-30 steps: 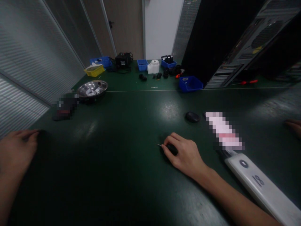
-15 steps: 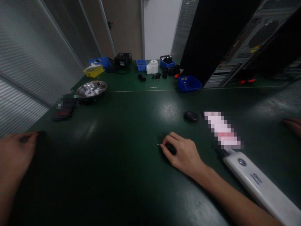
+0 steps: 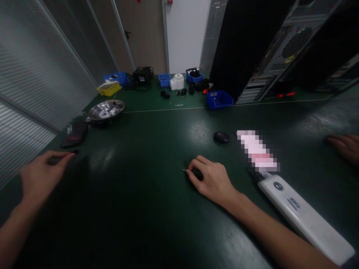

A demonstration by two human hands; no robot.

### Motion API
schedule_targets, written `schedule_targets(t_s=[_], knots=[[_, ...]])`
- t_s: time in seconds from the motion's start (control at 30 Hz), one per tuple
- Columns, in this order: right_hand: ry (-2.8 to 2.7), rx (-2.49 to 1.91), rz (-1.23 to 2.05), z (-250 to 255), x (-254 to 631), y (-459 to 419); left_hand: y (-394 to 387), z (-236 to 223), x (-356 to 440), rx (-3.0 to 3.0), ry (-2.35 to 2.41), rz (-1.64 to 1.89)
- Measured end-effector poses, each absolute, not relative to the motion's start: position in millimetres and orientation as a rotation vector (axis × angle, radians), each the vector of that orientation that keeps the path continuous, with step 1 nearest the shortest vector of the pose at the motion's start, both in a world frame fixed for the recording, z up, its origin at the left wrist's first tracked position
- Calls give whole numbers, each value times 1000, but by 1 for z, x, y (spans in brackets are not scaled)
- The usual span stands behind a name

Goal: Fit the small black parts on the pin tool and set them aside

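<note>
My right hand [image 3: 211,181] rests on the green table, its fingers wrapped round the black handle of a small screwdriver [image 3: 198,174]. The thin metal shaft pokes out to the left of the thumb. At the left, my left hand [image 3: 42,173] pinches a small dark piece [image 3: 75,152] between thumb and fingertips, too small to make out. A blurred-out dark flat object [image 3: 75,135] lies just beyond that hand. Beyond my right hand sits a black computer mouse [image 3: 221,137].
A white power bank marked 18 [image 3: 305,215] and a pixelated phone-like object [image 3: 256,151] lie right of my arm. Another person's hand [image 3: 344,147] rests at the right edge. Further back stand a metal bowl [image 3: 94,114], a blue bin [image 3: 220,102], a yellow tray [image 3: 109,89] and computer cases [image 3: 291,48].
My left hand has come rightward into view with the small dark piece in its pinch. The whole scene has shifted slightly left as the head turned; my right hand keeps hold of the screwdriver.
</note>
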State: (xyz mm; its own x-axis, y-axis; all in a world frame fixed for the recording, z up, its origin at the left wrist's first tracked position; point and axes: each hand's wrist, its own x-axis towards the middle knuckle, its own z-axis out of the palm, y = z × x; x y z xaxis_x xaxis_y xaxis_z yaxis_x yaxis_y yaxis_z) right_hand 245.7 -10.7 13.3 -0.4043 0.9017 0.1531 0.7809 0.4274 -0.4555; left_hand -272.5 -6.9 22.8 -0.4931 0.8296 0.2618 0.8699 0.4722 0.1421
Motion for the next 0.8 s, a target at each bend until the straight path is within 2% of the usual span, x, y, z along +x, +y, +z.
schedule_targets(t_s=[0.07,0.2,0.33,0.5,0.8], knots=[[-2315,-1444,447,14,246,-11,-1,35,-216,-1711,-2429,-564],[-2315,-1455,441,14,245,-11,1,39,-98,-2505,-1873,-1029],[-2307,-1459,425,13,245,-11,-1,21,-14,-3064,-1512,-997],[-2271,-1463,442,12,244,-11,0,5,8,-3165,-1418,-874],[-2225,-1389,520,14,244,-10,0,2,0,-3132,-1535,-1017]])
